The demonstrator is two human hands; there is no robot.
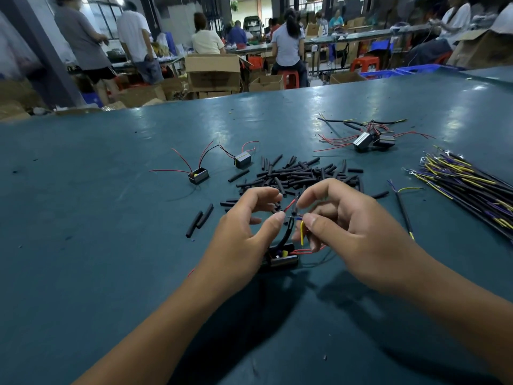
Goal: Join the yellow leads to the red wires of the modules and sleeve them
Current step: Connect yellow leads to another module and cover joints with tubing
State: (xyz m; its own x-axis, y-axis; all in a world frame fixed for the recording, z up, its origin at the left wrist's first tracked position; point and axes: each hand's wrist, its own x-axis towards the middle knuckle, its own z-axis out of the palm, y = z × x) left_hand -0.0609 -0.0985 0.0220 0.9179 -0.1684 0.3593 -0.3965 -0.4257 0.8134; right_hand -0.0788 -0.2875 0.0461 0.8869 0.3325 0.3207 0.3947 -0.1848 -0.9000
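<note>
The bench (111, 245) carries all parts. Near its front centre lies one module (280, 258), between the left hand (244, 237) and the right hand (358, 232). Directly behind the hands lies a pile of sleeves (302, 173). Left of the pile stand two modules (198, 175), well apart from it. Behind and right of the pile lies a cluster of wired modules (372, 138). A bundle of leads (466, 190) lies at the right edge.
</note>
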